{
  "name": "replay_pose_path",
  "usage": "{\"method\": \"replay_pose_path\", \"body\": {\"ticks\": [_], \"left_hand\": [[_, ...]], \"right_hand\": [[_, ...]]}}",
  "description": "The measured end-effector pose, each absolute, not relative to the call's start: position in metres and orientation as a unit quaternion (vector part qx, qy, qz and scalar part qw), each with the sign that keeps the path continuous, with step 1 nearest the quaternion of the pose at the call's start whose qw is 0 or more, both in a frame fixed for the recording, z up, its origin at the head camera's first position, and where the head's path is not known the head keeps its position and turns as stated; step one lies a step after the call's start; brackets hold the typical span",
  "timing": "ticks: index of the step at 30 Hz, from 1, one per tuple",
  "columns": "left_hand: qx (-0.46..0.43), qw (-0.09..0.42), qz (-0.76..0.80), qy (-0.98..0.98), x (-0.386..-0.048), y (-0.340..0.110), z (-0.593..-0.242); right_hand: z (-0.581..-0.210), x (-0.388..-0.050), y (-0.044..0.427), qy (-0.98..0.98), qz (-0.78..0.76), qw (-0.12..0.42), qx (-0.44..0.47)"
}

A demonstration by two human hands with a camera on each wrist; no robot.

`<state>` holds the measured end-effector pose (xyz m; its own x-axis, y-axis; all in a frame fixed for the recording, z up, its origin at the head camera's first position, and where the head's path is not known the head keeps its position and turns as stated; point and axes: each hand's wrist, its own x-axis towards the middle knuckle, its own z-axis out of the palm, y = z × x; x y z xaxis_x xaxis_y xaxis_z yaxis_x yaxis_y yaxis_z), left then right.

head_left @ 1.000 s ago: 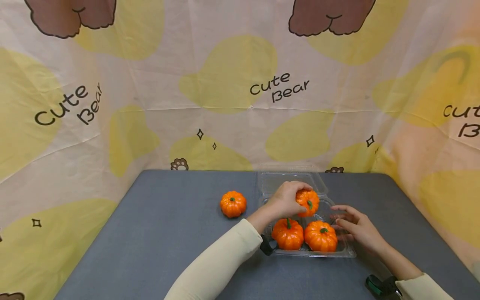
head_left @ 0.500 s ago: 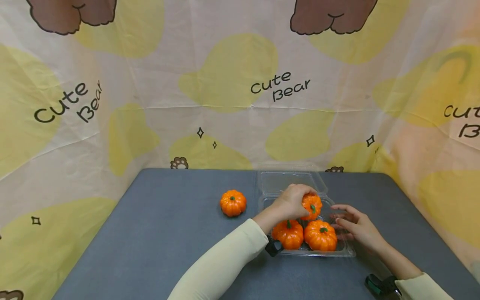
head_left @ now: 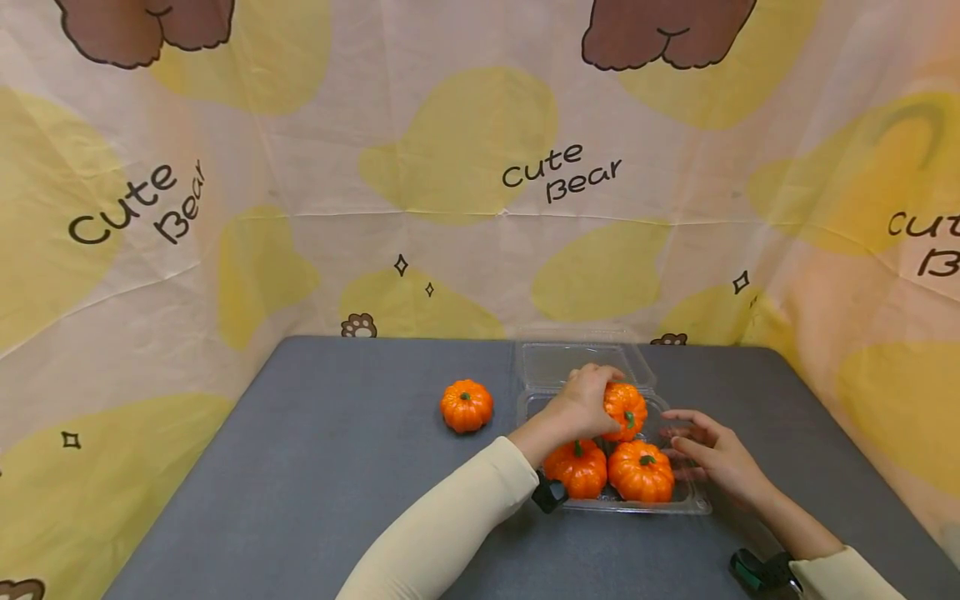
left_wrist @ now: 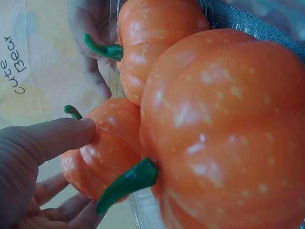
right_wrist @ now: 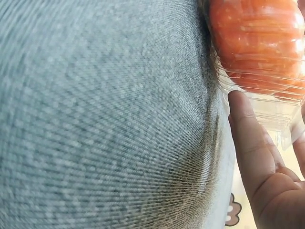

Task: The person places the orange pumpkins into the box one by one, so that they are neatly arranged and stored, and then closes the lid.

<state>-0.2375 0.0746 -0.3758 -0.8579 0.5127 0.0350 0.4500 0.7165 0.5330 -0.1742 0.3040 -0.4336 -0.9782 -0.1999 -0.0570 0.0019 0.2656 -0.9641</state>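
My left hand (head_left: 583,408) grips a small orange pumpkin (head_left: 627,402) at the back right of a clear plastic clamshell box (head_left: 693,505). In the left wrist view the thumb (left_wrist: 71,135) lies on this pumpkin (left_wrist: 112,138), with the other fingers curled beneath it. Two more pumpkins, a front-left pumpkin (head_left: 574,471) and a front-right pumpkin (head_left: 642,473), sit side by side in the box. My right hand (head_left: 720,460) is at the box's right side, its fingers loosely extended along the wall. In the right wrist view a fingertip (right_wrist: 238,102) is against or very near the clear wall.
Another small pumpkin (head_left: 467,407) stands on the grey table (head_left: 337,483), left of the box. The box's lid (head_left: 573,365) is laid back toward the far edge. A printed cloth (head_left: 450,167) hangs behind the table.
My left hand has moved slightly right with the pumpkin, dipped a little, then come up slightly. The right hand and the other pumpkins look unmoved.
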Motion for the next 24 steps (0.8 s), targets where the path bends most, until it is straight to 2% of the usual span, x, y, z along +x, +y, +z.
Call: {"method": "replay_pose_path", "body": {"ticks": [9,24], "left_hand": [[0.246,0.071,0.269,0.929,-0.2372,0.0719,-0.3748],[0.273,0.049,0.262,0.924,-0.2366,0.0760,-0.3762]], "right_hand": [[-0.4329,-0.1743,0.3036,0.790,-0.604,0.086,-0.062],[-0.4360,-0.1735,0.3055,0.780,-0.615,0.084,-0.078]]}}
